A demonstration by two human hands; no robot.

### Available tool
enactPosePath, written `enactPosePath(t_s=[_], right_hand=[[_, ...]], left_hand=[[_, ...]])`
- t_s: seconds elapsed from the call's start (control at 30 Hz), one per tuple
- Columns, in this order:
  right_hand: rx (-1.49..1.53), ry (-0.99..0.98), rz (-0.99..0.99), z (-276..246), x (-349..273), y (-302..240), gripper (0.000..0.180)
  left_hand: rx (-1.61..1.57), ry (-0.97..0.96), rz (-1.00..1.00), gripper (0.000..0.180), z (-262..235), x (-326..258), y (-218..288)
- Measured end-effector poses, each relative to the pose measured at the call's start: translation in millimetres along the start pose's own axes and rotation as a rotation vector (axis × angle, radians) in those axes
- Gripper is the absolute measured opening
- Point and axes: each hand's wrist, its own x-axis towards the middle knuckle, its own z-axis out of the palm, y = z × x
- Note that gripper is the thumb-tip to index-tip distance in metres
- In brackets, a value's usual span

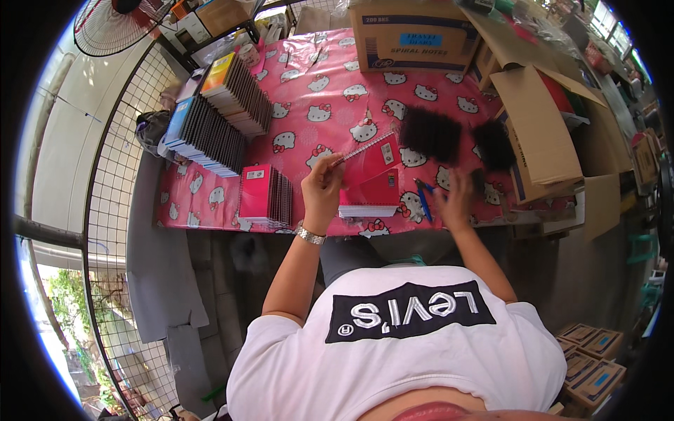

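The left hand (323, 179) grips a red notebook (379, 156) at the near-left end of its bound edge, between thumb and fingers; held there, the cover stays clear of the fingers and the slanting edge lies exposed toward the middle of the worktop (302, 88). The notebook is tilted above a stack of red notebooks (368, 198), which probably keeps its matching pieces within easy reach. The right hand (456, 196) is blurred beside the blue pliers (424, 201); its fingers look loosely spread, but I cannot tell whether they hold anything small. Two dark bundles (432, 133) lie beyond it, likely put on that side to suit that hand. To the left, a smaller red pile (263, 196) and a long blue-covered row (203, 133) stand apart, seemingly to leave the middle free for handling.
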Motion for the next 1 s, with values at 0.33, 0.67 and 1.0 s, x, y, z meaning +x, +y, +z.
enactPosePath(t_s=[0.33, 0.67, 1.0], right_hand=[[0.465, 0.102, 0.014, -20.7, 14.5, -47.8, 0.055], [0.490, 0.012, -0.546, -97.4, 41.2, -173.9, 0.053], [1.651, -0.929, 0.366, -100.9, 40.4, -176.4, 0.036]], left_hand=[[0.141, 0.017, 0.152, 0.018, 2.3, -6.5, -2.7], [0.027, -0.025, 0.082, 0.018, -1.7, -4.7, -14.2], [0.289, 0.157, 0.365, 0.026, 1.8, -5.8, -11.5]])
